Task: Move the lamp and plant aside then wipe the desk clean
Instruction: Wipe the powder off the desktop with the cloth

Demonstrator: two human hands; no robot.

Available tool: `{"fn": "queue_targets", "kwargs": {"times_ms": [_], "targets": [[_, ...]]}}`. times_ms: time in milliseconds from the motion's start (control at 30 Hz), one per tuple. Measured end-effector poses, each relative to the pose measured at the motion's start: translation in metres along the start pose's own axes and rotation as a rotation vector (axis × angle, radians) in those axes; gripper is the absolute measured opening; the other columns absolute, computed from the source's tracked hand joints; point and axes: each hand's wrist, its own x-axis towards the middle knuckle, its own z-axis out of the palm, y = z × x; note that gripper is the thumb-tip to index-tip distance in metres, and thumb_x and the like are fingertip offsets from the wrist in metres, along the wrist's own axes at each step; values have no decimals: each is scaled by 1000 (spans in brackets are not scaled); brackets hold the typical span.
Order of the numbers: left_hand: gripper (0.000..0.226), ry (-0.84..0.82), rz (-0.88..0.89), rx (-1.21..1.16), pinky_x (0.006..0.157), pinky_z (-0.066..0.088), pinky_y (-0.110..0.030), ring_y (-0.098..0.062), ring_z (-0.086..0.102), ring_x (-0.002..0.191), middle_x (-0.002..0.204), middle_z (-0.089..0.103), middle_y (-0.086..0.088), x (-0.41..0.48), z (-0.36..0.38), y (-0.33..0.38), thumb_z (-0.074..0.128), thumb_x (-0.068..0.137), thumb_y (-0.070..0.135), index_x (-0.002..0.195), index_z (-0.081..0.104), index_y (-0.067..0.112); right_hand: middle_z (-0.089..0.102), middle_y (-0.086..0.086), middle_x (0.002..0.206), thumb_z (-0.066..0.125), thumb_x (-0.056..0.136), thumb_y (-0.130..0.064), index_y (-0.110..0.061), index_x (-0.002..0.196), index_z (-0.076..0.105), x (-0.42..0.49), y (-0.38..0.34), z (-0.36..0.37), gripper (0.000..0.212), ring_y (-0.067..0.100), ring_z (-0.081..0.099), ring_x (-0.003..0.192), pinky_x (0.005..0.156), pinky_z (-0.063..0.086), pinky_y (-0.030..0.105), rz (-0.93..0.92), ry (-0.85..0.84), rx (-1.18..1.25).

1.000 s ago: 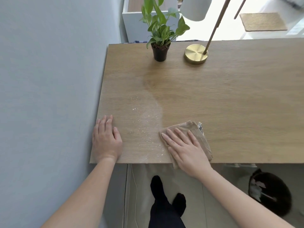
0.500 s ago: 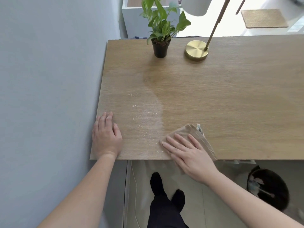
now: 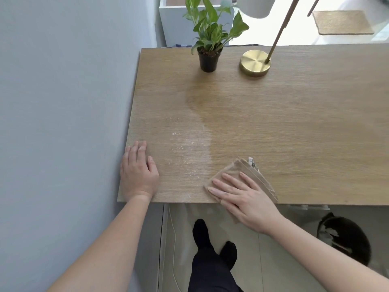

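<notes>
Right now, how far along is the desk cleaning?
Done: plant and lamp stand at the desk's far edge. In hand: the right hand presses the cloth flat at the near edge. To do: white crumbs lie between the cloth and the left hand, unwiped.

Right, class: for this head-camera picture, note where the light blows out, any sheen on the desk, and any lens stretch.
Head view: the floor behind the lamp is nearly washed out. Same view: soft light on the desk sets a darker, wiped-looking area against the paler patch with crumbs. The forearms stretch toward the bottom corners. The cloth and plant are sharp.
</notes>
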Motion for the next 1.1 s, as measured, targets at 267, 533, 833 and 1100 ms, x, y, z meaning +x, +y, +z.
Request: {"fn": "queue_targets", "kwargs": {"times_ms": [267,533,833,1100], "targets": [[50,-3,-9,-3,128,29,-47,-29,34,156,164,47,-3,1,2,0,50,106,25,156,50,21,21,-37,167,27,114,-51,-66,155,26,22,30,-22,44,-9,-2,158,132,-1,40,236,128,94],[51,0,-10,-2,128,29,-46,-29,34,156,164,47,-4,-1,2,0,49,106,25,157,49,20,13,-39,167,22,116,-53,-62,160,18,-23,25,-4,46,-4,-2,160,132,-2,39,-117,-56,-11],[51,-47,-27,5,129,28,-46,-26,30,159,167,43,0,-2,0,-1,47,107,27,159,46,24,10,-28,173,16,112,-55,-61,161,12,87,83,-60,49,-1,-1,161,131,-3,39,536,239,102],[52,-53,-34,10,130,27,-45,-24,29,159,168,42,3,0,-2,0,47,107,28,159,46,25,-4,-38,169,15,115,-51,-61,161,-3,57,36,-37,51,-6,-14,158,132,-5,38,104,69,-43]]}}
